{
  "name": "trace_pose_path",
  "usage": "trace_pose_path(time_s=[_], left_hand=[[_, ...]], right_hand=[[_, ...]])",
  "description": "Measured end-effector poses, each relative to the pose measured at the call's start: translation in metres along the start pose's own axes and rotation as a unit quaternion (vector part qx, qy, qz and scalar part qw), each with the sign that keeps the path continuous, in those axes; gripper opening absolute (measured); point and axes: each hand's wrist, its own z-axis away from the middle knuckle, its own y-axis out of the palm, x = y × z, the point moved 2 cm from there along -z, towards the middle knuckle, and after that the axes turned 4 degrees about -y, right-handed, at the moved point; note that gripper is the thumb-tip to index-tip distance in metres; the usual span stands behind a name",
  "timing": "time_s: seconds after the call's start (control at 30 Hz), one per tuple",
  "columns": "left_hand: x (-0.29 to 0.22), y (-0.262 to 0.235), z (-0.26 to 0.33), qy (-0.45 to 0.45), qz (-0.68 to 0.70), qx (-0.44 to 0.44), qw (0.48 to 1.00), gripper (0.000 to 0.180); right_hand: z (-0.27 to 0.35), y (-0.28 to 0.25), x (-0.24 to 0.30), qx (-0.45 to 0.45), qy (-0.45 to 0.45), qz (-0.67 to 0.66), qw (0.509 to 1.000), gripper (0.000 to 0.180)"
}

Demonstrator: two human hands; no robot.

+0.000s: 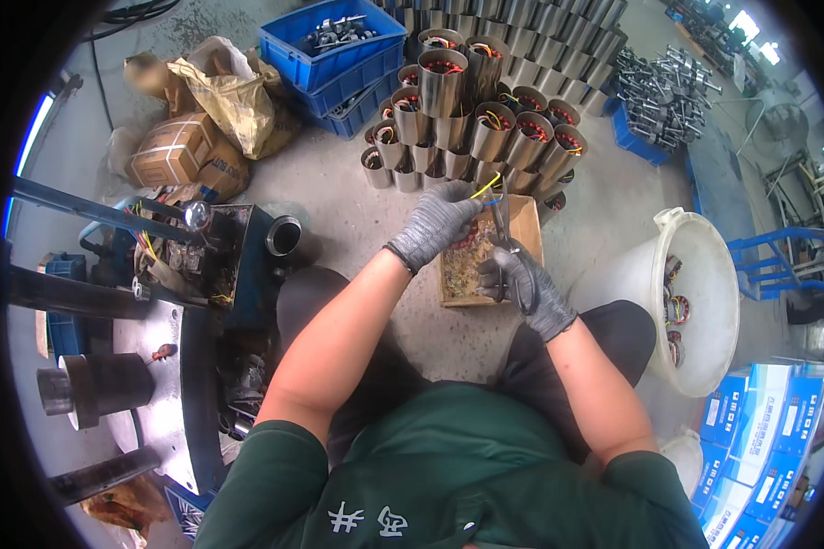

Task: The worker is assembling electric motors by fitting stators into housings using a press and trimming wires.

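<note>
My left hand (435, 224), in a grey knit glove, is closed around a bundle of wires; a yellow wire (487, 186) and a blue wire (493, 202) stick out past the fingers. Red wire coils (468, 240) show just below that hand; how they join the wires is hidden. In my right hand (533, 291), gloved the same way, is a pair of scissors (503, 222) with its blades pointing up beside the wire ends. Whether the blades touch the wires I cannot tell. Beneath both hands stands an open cardboard box (527, 229) with small scraps on its bottom.
Beyond the box, metal cylinders (441, 91) holding wired coils are stacked. A white bucket (613, 274) with wound coils lies tilted at right. At left stands a machine with thick steel bars (82, 297). Blue crates (330, 55) and a taped carton (169, 151) sit far left.
</note>
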Motion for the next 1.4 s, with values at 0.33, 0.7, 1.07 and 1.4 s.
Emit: trace_pose_path(time_s=[0.33, 0.7, 1.07, 1.4], left_hand=[[0.013, -0.001, -0.008, 0.044, -0.080, 0.002, 0.996, 0.026], [0.018, -0.005, -0.010, 0.004, 0.014, 0.010, 1.000, 0.024], [0.019, -0.002, -0.008, 0.009, -0.010, -0.021, 1.000, 0.025], [0.020, -0.006, -0.012, -0.008, -0.110, -0.029, 0.993, 0.024]], right_hand=[[-0.001, -0.005, 0.011, 0.019, -0.014, 0.009, 1.000, 0.036], [0.005, 0.003, 0.018, -0.013, -0.021, 0.018, 1.000, 0.036], [0.008, 0.007, 0.007, 0.000, -0.019, 0.020, 1.000, 0.014], [0.002, 0.002, 0.003, -0.042, 0.028, -0.032, 0.998, 0.028]])
